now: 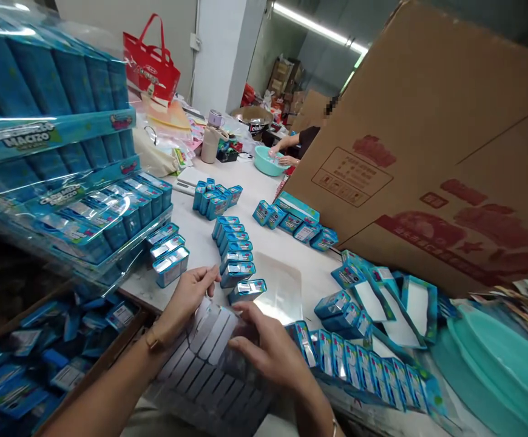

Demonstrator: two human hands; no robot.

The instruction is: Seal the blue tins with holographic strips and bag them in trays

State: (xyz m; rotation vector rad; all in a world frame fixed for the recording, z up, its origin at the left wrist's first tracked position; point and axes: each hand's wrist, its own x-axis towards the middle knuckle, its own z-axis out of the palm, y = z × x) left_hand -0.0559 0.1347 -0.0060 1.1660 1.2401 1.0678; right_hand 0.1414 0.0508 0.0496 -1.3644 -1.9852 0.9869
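In front of my body lies a glossy clear sheet (pixel 200 370) with rows of pale rectangular strips, perhaps labels. My left hand (pixel 200 284) is above its top edge, thumb and forefinger pinched together; whatever is between the tips is too small to make out. My right hand (pixel 268 349) grips the sheet's upper right part, thumb in front and some fingers hidden. Just beyond my hands, a small blue box (pixel 247 290) with a shiny top stands on the table, at the near end of a row of similar blue boxes (pixel 234 249).
Plastic-wrapped trays of blue boxes (pixel 64 133) tower at left, above a carton of loose blue packs (pixel 31 364). More blue boxes (pixel 359 364) line the right. A large cardboard box (pixel 428 152) and turquoise basins (pixel 496 364) stand right. A co-worker's hands (pixel 280 155) reach into a basin.
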